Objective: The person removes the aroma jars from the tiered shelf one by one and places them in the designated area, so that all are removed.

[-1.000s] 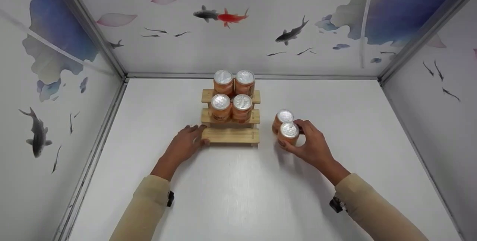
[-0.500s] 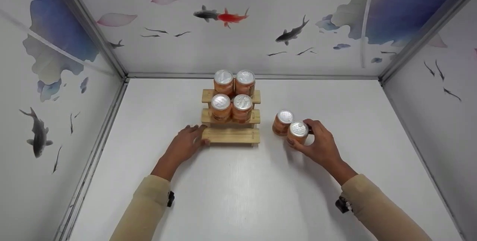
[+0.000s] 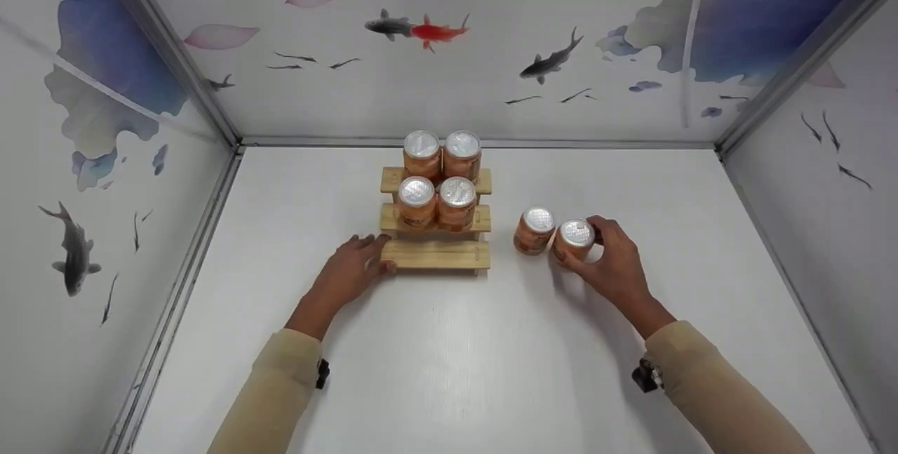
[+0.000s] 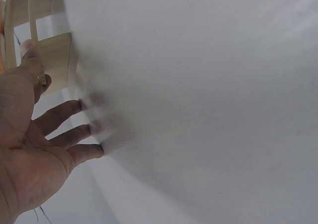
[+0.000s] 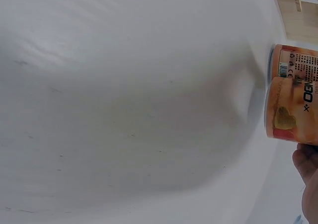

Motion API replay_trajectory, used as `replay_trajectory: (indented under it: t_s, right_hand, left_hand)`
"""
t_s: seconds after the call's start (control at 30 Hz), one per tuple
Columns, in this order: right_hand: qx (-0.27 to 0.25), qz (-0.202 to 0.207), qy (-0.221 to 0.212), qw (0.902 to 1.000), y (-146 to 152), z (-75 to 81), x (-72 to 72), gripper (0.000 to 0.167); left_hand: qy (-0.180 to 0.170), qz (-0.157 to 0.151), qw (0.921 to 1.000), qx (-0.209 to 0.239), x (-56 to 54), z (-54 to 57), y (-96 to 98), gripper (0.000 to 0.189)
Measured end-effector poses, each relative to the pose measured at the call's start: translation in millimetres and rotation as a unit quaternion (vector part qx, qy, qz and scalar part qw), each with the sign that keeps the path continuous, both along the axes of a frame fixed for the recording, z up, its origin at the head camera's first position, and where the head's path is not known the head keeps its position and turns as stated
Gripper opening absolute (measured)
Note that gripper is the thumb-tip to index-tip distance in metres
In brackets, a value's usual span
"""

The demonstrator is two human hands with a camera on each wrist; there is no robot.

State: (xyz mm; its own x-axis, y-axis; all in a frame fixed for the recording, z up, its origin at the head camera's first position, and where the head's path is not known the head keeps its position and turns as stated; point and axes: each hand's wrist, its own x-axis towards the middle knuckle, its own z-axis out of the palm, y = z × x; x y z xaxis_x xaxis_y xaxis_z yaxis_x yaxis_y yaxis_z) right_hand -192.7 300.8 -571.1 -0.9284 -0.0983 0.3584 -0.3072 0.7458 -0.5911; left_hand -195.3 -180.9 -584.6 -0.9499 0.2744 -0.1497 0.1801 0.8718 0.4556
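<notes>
Head: canister [image 3: 574,239] in right hand [image 3: 619,263].

Soft, even light fills the head view, with a pale sheen on the table [image 3: 449,370] toward its near edge. The 6 lids [image 3: 577,232] glint. Faint, soft-edged shadows lie beside the left hand [image 3: 347,273] and right hand [image 3: 617,268]. Both wrist views look greyer, each with streaky glare; the right shows large print on the can [image 5: 293,110] legibly.
</notes>
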Motion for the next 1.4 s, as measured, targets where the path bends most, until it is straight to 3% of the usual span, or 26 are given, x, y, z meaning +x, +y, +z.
replay_trajectory:
  t_s: [0.43,0.9,1.4]
  right_hand:
    - [-0.024,-0.031,-0.030,0.9988,2,-2.0,-11.8,0.070]
    - [-0.033,-0.037,-0.054,0.9973,1,-6.5,-18.9,0.071]
    - [-0.045,-0.032,-0.081,0.9952,-3,-8.0,-22.0,0.072]
  left_hand:
    - [0.001,-0.002,1.0000,-0.001,-2.0,-4.6,-0.5,0.061]
    - [0.020,-0.013,0.9996,0.015,0.5,-1.4,-1.9,0.063]
    - [0.010,-0.006,0.9999,0.003,-0.8,-2.8,-1.7,0.060]
